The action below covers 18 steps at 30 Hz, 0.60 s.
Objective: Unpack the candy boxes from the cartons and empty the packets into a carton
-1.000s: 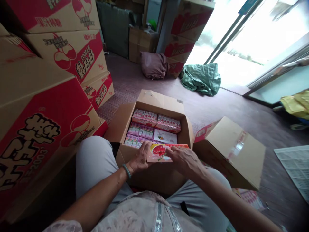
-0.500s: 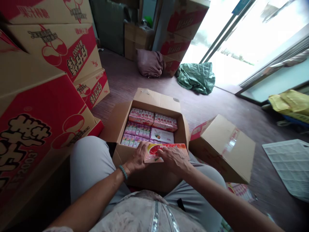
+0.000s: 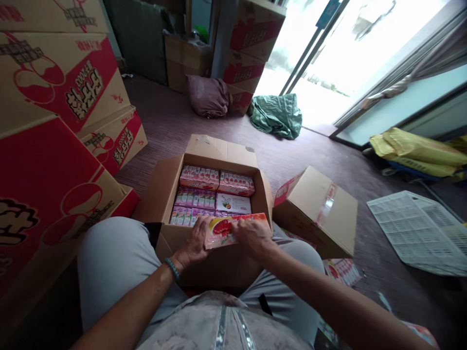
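Above the near edge of an open cardboard carton [image 3: 164,182] is a small orange-red box [image 3: 219,234] with fruit printed on it. My left hand [image 3: 197,241] grips its left end, with a beaded bracelet on that wrist. My right hand [image 3: 254,239] lies across the middle and right part of the same box, fingers bent against its face; the fingertips are partly hidden. Inside the carton are rows of small purple packs [image 3: 195,198], pink packs [image 3: 200,177] along the far side and a white-faced pack [image 3: 233,203].
Stacked red-and-tan cartons [image 3: 87,87] rise on the left. A closed carton [image 3: 321,209] sits right of the open one, with a white plastic crate [image 3: 419,233] beyond. Green [image 3: 277,114] and brown [image 3: 208,96] sacks lie near the doorway, and yellow bags [image 3: 419,150] at far right.
My view has turned a little to the right, so the surroundings sit further left. The small box has tilted slightly, right end higher. Both hands remain on it.
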Tool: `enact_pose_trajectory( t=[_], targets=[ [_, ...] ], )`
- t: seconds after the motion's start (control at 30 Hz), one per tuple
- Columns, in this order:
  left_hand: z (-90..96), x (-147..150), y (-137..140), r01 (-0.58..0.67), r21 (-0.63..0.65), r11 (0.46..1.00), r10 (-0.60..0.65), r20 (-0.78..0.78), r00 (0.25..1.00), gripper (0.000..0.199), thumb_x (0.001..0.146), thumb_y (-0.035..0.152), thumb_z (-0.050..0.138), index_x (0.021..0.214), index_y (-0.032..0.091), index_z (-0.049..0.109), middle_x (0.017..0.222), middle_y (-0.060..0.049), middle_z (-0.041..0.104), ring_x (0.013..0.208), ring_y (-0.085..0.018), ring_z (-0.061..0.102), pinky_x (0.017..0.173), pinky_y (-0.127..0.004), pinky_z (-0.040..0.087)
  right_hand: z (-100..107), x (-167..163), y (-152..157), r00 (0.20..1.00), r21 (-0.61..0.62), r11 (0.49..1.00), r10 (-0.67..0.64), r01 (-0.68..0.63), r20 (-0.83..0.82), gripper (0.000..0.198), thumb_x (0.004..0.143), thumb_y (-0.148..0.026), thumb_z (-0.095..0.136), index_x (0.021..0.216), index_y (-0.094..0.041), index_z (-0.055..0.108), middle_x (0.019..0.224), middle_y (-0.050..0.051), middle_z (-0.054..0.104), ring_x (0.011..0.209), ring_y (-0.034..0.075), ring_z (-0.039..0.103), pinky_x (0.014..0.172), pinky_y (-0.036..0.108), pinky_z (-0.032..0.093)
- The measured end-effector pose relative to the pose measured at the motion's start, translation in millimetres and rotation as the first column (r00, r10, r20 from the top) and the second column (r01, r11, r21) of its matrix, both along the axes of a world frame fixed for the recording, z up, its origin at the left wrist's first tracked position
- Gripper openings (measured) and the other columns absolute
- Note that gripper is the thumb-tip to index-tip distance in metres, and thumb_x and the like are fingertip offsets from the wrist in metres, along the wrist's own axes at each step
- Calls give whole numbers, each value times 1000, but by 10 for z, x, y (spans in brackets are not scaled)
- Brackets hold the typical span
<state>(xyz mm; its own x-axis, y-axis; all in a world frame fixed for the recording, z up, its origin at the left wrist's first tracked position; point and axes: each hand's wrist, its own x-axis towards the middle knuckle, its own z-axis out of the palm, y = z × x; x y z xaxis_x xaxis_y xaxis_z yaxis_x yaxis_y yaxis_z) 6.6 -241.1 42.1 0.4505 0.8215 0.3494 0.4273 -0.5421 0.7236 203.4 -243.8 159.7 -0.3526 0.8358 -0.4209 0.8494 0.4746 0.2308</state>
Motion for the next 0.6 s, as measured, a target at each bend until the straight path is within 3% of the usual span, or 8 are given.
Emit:
enact_pose_trajectory(
  t=[0.23, 0.37, 0.47, 0.53, 0.6],
  targets=[
    [67, 44, 67, 12, 27, 1000, -13, 62, 998, 73, 78, 34, 68, 139, 20, 30, 124, -13, 49, 120, -29, 49, 106, -47, 45, 172, 1127, 29, 989, 59, 990, -132, 128, 72, 29, 91, -12, 39, 105, -21, 63, 90, 8, 69, 84, 19, 66, 65, 26, 38],
    [60, 15, 84, 28, 22, 999, -29, 63, 998, 74, 76, 34, 69, 139, 20, 32, 125, -13, 50, 121, -29, 49, 106, -49, 44, 370, 1534, -40, 942, 62, 952, -306, 300, 140, 22, 92, -22, 43, 94, -20, 65, 85, 8, 70, 79, 20, 67, 61, 26, 35],
    [52, 1, 76, 34, 37, 999, -36, 66, 997, 74, 77, 37, 69, 140, 22, 32, 125, -12, 50, 121, -30, 49, 106, -49, 44, 430, 1441, -77, 936, 92, 932, -350, 351, -28, 30, 94, -42, 46, 110, -23, 62, 98, 8, 71, 88, 22, 67, 65, 28, 39],
    [63, -2, 64, 38, 35, 999, -39, 46, 998, 74, 78, 37, 68, 140, 23, 31, 126, -12, 50, 122, -29, 49, 106, -49, 44, 351, 1170, -58, 947, 74, 955, -270, 287, -176, 56, 85, -53, 57, 132, -24, 49, 110, 9, 69, 98, 23, 65, 72, 29, 43],
    [77, -8, 48, 45, 20, 999, -45, 8, 999, 75, 79, 38, 68, 142, 24, 30, 129, -12, 49, 124, -30, 47, 106, -48, 43, 207, 854, 3, 951, 17, 982, -179, 189, -251, 81, 71, -55, 71, 138, -20, 43, 112, 11, 68, 99, 25, 64, 75, 29, 44]
  ],
)
